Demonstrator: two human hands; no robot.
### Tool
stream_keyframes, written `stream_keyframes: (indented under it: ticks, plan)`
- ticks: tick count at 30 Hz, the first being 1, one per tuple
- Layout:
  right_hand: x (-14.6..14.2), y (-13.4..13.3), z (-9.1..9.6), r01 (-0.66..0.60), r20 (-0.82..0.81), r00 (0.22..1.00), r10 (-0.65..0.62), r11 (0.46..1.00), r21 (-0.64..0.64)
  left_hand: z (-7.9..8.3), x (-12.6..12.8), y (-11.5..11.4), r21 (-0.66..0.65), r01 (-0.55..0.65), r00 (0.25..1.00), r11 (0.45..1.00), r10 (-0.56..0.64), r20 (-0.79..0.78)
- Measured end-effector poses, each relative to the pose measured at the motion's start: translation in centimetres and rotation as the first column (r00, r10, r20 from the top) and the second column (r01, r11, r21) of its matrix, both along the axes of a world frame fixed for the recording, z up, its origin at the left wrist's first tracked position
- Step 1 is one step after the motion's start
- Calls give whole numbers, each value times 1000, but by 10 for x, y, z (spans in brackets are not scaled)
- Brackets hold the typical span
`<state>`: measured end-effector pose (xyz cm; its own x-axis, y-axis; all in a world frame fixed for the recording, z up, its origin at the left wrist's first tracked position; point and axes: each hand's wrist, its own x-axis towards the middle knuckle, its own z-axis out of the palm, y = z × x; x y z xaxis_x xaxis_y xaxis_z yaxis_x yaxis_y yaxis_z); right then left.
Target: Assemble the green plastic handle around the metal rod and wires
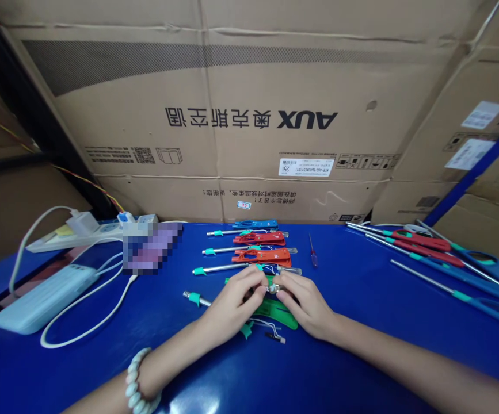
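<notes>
Just below the middle of the frame, the left hand (236, 299) and the right hand (305, 302) are meeting over a green plastic tool body (280, 312) lying on the blue surface (361, 345). Both hands are pinching a small silver metal part (274, 288) between their fingertips. A green-capped metal rod (196, 298) is sticking out to the left. Beyond, red plastic tools (261, 247) are lying in a row.

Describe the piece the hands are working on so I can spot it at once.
On the blue table, below the row of red tools, lies a green-handled tool with a metal rod. The left hand and right hand pinch it; it is the only green one.
</notes>
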<state>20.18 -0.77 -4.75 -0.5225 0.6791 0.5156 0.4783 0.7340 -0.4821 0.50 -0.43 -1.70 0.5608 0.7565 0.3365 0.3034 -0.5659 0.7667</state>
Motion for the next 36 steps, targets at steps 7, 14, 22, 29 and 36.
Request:
stream_keyframes:
  ticks: [7, 14, 22, 29, 36]
  plan:
    - [1, -1, -1, -10, 18, 1000, 10, 1000, 23, 2, -1, 0, 37, 19, 999, 999, -18, -39]
    - [1, 1, -3, 14, 42, 999, -15, 1000, 22, 1, -2, 1, 58, 20, 997, 998, -16, -70]
    - [1, 2, -5, 17, 101, 995, -22, 999, 47, -4, -3, 0, 175, 18, 993, 984, 3, -119]
    - [1, 0, -5, 37, 155, 986, -56, 991, 127, -11, -3, -4, 283, -16, 985, 959, 63, -158]
    - [0, 0, -4, 70, 169, 981, -91, 989, 127, -14, 1, -6, 239, -52, 991, 970, 79, -105]
